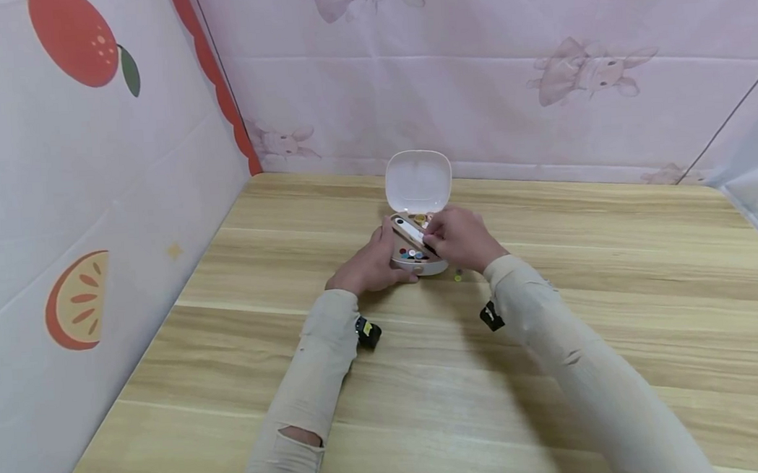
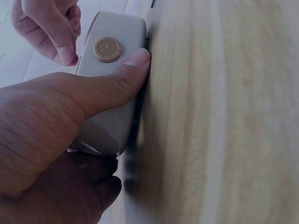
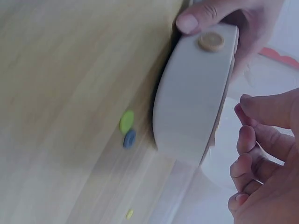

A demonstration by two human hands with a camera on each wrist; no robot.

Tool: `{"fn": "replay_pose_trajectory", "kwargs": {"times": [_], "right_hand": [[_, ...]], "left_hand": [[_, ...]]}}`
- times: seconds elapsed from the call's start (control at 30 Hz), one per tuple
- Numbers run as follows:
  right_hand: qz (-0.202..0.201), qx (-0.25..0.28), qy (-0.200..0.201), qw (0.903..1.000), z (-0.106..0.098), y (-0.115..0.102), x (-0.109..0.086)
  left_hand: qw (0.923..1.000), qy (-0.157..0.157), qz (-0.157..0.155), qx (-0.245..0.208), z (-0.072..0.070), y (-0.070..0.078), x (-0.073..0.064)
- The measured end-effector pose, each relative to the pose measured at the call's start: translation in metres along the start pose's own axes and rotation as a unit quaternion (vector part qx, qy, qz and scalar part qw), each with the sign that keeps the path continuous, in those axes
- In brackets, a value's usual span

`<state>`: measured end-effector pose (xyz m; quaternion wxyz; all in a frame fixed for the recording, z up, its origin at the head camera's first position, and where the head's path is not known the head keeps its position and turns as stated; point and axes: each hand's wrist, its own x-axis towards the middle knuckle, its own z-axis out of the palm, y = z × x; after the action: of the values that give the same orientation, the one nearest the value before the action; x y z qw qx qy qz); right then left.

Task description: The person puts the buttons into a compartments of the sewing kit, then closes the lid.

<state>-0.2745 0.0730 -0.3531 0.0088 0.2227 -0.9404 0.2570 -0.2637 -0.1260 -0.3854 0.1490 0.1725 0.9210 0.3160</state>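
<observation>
A small white sewing box [image 1: 429, 268] sits on the table with its lid [image 1: 418, 181] raised; a brown button-shaped knob [image 2: 107, 49] marks its front. My left hand [image 1: 373, 263] grips the box's left side, thumb across the front wall and the other fingers around the side. Inside lie several small coloured buttons [image 1: 411, 254] and a white, long tool [image 1: 407, 229] set diagonally. My right hand [image 1: 460, 237] is over the box's right part, fingers curled and thumb meeting the index finger [image 3: 247, 130]; nothing shows between the tips.
On the wooden table [image 1: 262, 345], just right of the box, lie a green button [image 3: 126, 122] and a blue button [image 3: 130, 138] touching each other. A small yellow piece [image 3: 130, 214] lies farther off. A patterned pink curtain [image 1: 475, 100] hangs behind the table's back edge.
</observation>
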Motion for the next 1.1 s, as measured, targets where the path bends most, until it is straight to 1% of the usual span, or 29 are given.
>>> {"fn": "replay_pose_trajectory", "kwargs": {"times": [0.1, 0.27, 0.53, 0.63, 0.7, 0.9, 1.0, 1.1], "right_hand": [[0.006, 0.011, 0.001, 0.9999, -0.005, 0.007, -0.002], [0.033, 0.028, 0.005, 0.999, -0.012, 0.017, -0.008], [0.07, 0.006, 0.017, 0.9974, -0.018, 0.037, -0.013], [0.083, -0.004, 0.011, 0.9965, -0.022, 0.044, -0.017], [0.09, -0.013, -0.002, 0.9959, -0.025, 0.049, -0.02], [0.098, -0.039, -0.07, 0.9919, -0.036, 0.061, -0.029], [0.099, -0.053, -0.106, 0.988, -0.041, 0.066, -0.033], [0.111, -0.064, -0.149, 0.9804, -0.047, 0.067, -0.038]], "left_hand": [[1.0, -0.001, -0.005, -0.004, 0.0, 0.0, 0.0], [0.9999, -0.005, -0.011, -0.003, 0.0, -0.001, 0.001], [0.9999, -0.006, -0.01, -0.002, 0.001, -0.002, 0.002], [0.9999, -0.006, -0.009, -0.003, 0.001, -0.001, 0.002], [0.9999, -0.006, -0.008, -0.005, 0.001, -0.001, 0.002], [0.9999, -0.002, -0.01, -0.006, 0.002, -0.001, 0.003], [0.9999, -0.004, -0.011, -0.008, 0.002, -0.002, 0.003], [0.9998, -0.006, -0.012, -0.011, 0.002, -0.001, 0.003]]}}
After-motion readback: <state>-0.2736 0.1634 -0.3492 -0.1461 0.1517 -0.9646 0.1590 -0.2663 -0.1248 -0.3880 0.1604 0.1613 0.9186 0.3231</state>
